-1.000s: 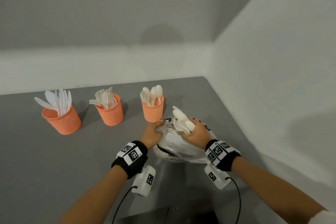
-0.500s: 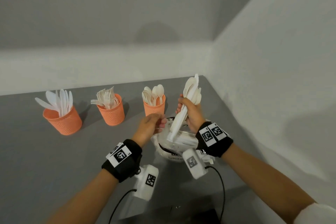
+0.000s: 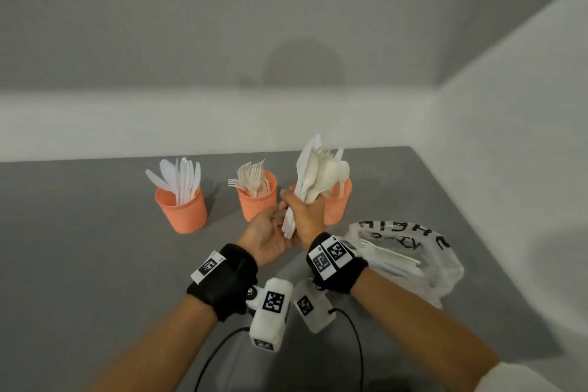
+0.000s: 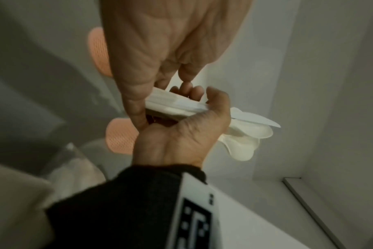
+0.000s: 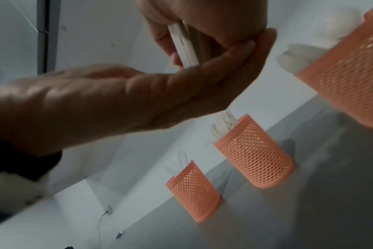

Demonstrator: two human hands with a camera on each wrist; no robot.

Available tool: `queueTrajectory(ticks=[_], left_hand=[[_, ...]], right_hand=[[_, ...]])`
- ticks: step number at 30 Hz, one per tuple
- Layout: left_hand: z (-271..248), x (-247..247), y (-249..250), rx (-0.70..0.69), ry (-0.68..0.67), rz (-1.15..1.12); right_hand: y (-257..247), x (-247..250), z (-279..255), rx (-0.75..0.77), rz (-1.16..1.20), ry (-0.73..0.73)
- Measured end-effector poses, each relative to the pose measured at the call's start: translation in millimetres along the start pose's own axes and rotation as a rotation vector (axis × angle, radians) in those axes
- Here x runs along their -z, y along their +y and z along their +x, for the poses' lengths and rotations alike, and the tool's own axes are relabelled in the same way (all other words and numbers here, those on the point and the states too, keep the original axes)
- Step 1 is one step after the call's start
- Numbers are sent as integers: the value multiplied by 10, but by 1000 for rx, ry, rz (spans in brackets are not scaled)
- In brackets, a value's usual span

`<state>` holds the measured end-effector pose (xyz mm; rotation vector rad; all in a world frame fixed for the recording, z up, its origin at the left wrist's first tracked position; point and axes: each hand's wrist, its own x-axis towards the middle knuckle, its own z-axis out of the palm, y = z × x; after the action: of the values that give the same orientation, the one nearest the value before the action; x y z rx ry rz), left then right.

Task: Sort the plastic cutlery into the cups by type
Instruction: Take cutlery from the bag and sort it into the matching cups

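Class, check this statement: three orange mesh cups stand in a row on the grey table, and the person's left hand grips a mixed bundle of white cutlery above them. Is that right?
One detail is wrong: the head view shows the right hand gripping the bundle of white cutlery. The left hand only touches the handle ends from below. The three orange mesh cups do stand in a row on the grey table.

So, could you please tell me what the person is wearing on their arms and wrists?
Each wrist has a black fabric band carrying white tags printed with black square codes. Under each wrist hangs a small white camera box with its own code, and a thin black cable trails from it. The forearms are bare; a pale sleeve edge shows on the right arm.
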<state>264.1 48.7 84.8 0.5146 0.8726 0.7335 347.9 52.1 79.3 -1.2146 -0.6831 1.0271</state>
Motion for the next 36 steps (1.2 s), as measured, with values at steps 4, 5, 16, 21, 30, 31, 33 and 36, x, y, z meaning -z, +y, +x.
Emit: queueTrajectory(ticks=[4,5,16,21,30,31,33,36], left_hand=[[-48,349,184,-18,34,240],[-54,425,231,-64,38,324],[33,809,492,-363,238,465],[-47,1020,609,-283,78,494],[-107,1182,791,-233,-114,613],[-115,1185,817,-254,-107,600],[-99,1201,856,-311,-43,522],[-46,1226,909,-371,142,384]], right_hand=[[82,-223,25,-45,-92,3],[106,-272,17,-37,-110,-4],[563,-785,-281,60,-550,-261],[473,-808,-253,-270,-357,-568],[455,-937,-306,-439,-148,-634],[460,-936,-291,-416,-168,-598],[476,-923,-258,-319,-254,-521],[538,-928,-221,-198,-391,-390]])
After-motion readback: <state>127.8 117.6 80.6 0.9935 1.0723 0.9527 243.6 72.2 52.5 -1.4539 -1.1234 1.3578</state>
